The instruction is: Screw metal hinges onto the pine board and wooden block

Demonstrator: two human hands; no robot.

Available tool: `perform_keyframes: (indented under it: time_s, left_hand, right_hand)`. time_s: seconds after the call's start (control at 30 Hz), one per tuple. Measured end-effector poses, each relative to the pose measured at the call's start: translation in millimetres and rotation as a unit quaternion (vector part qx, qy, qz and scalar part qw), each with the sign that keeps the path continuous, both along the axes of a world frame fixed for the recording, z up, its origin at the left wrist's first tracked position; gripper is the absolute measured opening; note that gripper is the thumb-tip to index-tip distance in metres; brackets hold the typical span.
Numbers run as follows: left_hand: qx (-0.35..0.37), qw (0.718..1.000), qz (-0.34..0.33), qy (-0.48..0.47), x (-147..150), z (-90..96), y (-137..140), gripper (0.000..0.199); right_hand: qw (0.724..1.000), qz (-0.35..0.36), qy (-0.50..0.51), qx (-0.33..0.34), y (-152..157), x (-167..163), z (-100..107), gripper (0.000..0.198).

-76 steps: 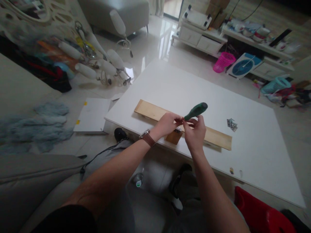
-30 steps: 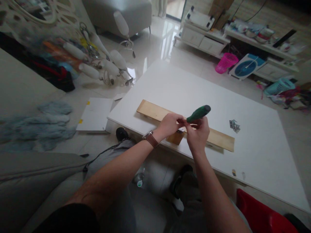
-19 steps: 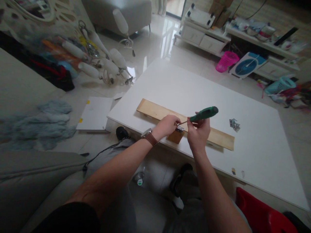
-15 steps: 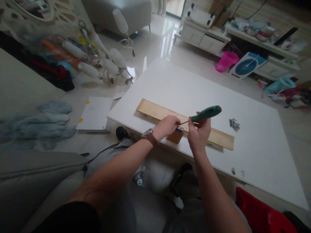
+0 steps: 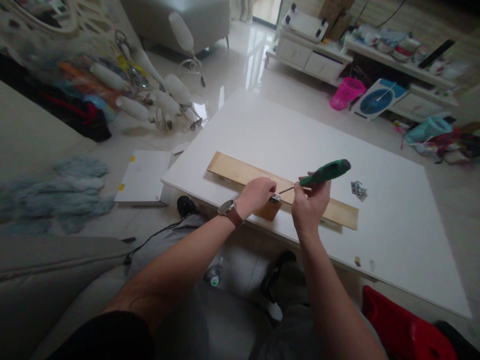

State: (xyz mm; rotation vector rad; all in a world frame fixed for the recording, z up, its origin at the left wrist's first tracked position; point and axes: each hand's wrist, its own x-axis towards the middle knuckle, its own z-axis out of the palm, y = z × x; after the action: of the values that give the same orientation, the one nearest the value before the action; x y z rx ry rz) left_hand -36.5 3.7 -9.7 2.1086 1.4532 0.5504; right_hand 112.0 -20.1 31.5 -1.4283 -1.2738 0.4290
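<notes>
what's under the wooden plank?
The wooden plank lies on the white table. A small wooden block hangs at its near edge; the hands hide the join.

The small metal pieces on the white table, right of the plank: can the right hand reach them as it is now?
Probably yes: the metal pieces lie just beyond the right hand with bare table between, but it holds the screwdriver.

I see a green-handled screwdriver [image 5: 325, 172] with a silvery shaft, over a pale yellow-tan wooden board [image 5: 240, 172] on a plain white table [image 5: 393, 240]. Brown strap on the wristwatch [image 5: 229, 212]. Far side — a bright pink basket [image 5: 346, 93], a teal basket [image 5: 427, 131], a blue-and-white fan [image 5: 377, 99]. Red object [image 5: 405, 330] lower right.
</notes>
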Motion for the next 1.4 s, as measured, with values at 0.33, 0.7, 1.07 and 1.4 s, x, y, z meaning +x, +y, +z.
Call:
perform_keyframes:
  time_s: [0.33,0.7,1.07,1.4]
  left_hand:
    - [-0.025,1.0,-0.015,-0.002,-3.7,1.8,1.1,0.022]
    - [-0.003,0.999,-0.014,0.043,-12.1,6.8,-3.3,0.022]
    - [-0.111,0.986,0.074,0.097,-23.7,15.4,-23.5,0.023]
    - [-0.228,0.967,0.037,0.109,-12.6,-0.1,-39.7,0.038]
  right_hand:
    - [0.997,0.023,-0.035,-0.063,-1.5,8.8,-0.8,0.02]
    - [0.964,0.087,-0.157,-0.195,3.9,1.0,-12.7,0.022]
    - [0.947,0.084,-0.201,-0.236,8.3,3.1,-32.3,0.029]
    - [0.945,0.08,-0.225,-0.225,7.9,-1.4,-35.6,0.024]
